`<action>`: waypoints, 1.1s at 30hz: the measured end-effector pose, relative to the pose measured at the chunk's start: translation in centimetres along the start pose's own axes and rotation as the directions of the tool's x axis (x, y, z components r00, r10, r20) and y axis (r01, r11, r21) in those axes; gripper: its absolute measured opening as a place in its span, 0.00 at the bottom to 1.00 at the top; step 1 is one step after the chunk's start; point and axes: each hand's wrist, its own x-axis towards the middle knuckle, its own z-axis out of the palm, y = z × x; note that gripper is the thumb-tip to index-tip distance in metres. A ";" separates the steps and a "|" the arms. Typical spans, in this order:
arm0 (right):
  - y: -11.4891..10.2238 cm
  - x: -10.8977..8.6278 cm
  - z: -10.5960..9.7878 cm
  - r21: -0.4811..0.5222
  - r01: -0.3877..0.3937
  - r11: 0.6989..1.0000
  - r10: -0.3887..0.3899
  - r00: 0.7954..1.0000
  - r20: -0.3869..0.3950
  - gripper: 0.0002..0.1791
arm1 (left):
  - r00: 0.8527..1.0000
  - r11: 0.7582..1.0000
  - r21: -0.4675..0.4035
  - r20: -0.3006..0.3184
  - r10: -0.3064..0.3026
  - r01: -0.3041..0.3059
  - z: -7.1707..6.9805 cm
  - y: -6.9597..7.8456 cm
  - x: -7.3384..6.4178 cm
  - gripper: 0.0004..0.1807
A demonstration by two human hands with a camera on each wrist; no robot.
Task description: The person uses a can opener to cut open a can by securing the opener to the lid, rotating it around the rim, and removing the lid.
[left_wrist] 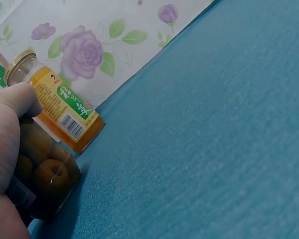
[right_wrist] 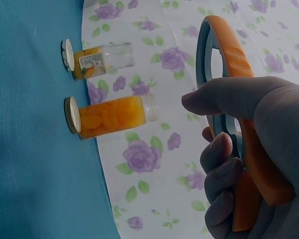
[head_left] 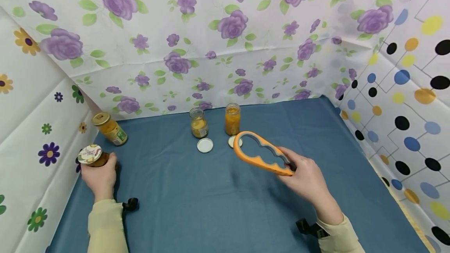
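My left hand (head_left: 101, 179) grips a glass jar (left_wrist: 52, 179) of dark brownish round fruit, which has a patterned lid (head_left: 90, 154), at the left side of the table. Just behind it stands a lidded jar (head_left: 114, 132) with yellow-orange contents and a green and yellow label. In my right hand (head_left: 309, 177) is an orange and grey jar opener (head_left: 258, 162), held by its handles above the cloth. Its looped end points toward two lidless jars at the back: one partly filled with yellow contents (head_left: 199, 125), the other fuller and orange (head_left: 233, 120).
One loose white lid (head_left: 205, 145) lies in front of the partly filled jar. Another lid (head_left: 232, 141) is by the orange jar, partly behind the opener in the head view. Blue cloth (head_left: 190, 202) covers the table, with patterned sheets hanging at the back and both sides.
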 end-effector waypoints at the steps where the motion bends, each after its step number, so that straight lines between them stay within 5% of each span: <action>1: 0.0 0.0 0.1 0.003 -0.005 1.000 0.005 1.000 -0.002 0.36 | 1.000 1.000 0.000 0.000 0.006 -0.006 -0.1 0.0 0.0 0.50; 33: 0.2 -0.4 1.4 0.024 -0.045 0.999 0.046 0.999 -0.008 0.36 | 1.000 1.000 0.005 0.030 0.000 0.000 -0.3 0.3 -0.2 0.51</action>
